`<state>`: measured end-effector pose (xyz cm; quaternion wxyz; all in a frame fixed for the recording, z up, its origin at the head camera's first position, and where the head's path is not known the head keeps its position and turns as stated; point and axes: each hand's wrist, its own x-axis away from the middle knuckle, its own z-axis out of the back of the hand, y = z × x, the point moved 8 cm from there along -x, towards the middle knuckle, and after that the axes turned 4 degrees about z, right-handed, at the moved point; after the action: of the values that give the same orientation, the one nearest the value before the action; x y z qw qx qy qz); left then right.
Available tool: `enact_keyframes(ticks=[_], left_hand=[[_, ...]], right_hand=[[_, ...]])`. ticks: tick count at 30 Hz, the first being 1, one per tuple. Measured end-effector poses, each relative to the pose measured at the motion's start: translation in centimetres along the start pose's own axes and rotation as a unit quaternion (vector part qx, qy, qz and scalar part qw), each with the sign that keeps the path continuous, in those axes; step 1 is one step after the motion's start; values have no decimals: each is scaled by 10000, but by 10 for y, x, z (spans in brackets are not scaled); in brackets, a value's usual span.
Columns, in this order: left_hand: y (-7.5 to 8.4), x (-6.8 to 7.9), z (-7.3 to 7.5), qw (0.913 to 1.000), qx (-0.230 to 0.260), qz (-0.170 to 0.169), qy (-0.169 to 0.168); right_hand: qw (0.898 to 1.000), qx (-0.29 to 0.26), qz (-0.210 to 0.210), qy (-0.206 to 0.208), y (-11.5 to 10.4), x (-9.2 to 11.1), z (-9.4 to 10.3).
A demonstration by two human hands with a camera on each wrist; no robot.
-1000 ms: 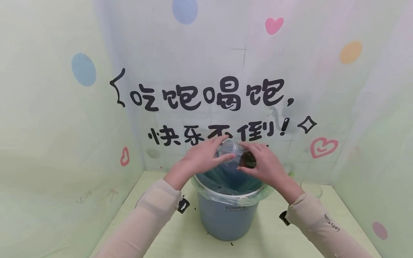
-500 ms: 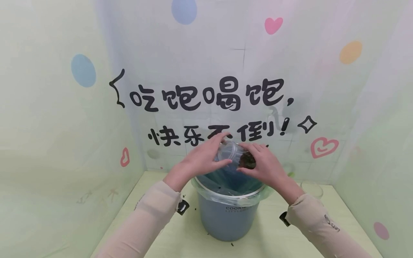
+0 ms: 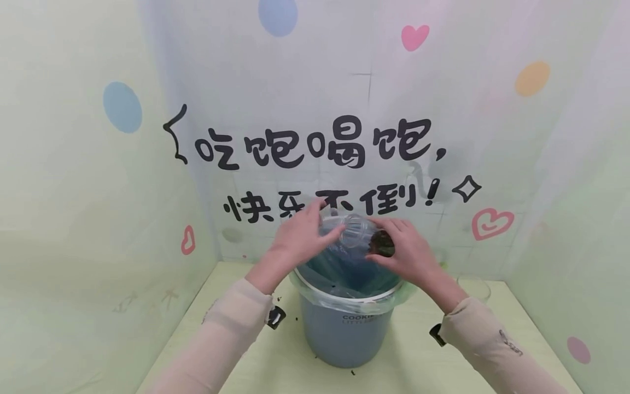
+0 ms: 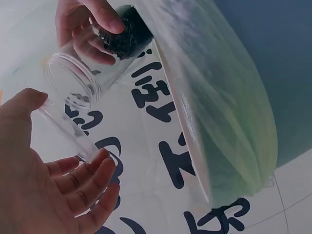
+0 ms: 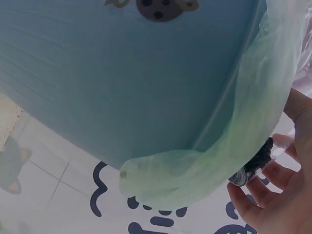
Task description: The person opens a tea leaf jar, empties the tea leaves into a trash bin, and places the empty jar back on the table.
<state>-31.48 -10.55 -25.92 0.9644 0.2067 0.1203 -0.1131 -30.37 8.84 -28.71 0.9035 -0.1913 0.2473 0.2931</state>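
Observation:
My left hand [image 3: 301,236] pinches a clear round lid [image 4: 68,129] by its edge, thumb on one side and fingertips on the other, as the left wrist view shows. Just beyond it lies the mouth of a clear jar [image 4: 73,78], tilted on its side with the mouth toward the lid. A gap separates lid and jar. My right hand [image 3: 412,253] grips the jar around its lower part. Dark, crinkled dry flakes [image 4: 127,34] are packed at the jar's bottom end. Both hands are above a blue bucket [image 3: 344,342], partly hidden by the liner in the right wrist view.
A pale green plastic bag [image 3: 322,298] lines the bucket and folds over its rim. Small dark crumbs [image 3: 353,373] lie on the light tabletop [image 3: 256,361]. A clear round object [image 3: 474,289] stands at the back right. Behind rises a printed wall sheet [image 3: 295,98].
My left hand has moved a little left, carrying the lid away from the jar's mouth and turning it. The right hand has shifted slightly right with the jar.

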Motion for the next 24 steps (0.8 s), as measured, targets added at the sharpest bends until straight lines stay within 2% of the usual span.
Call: enact_keyframes(ticks=[6,15,20,24], left_hand=[[-30,3,9,9990,304,325,21],[-86,17,17,9971,364,636,195],[-114,26,13,9960,259,843,144],[-135,33,0,9950,99,994,30]], right_hand=[[9998,-50,-169,-53,8,4,2],[9996,-66,-243,-88,14,6,3],[9995,-82,-288,-104,15,7,4],[9993,-88,-342,-148,16,8,3]])
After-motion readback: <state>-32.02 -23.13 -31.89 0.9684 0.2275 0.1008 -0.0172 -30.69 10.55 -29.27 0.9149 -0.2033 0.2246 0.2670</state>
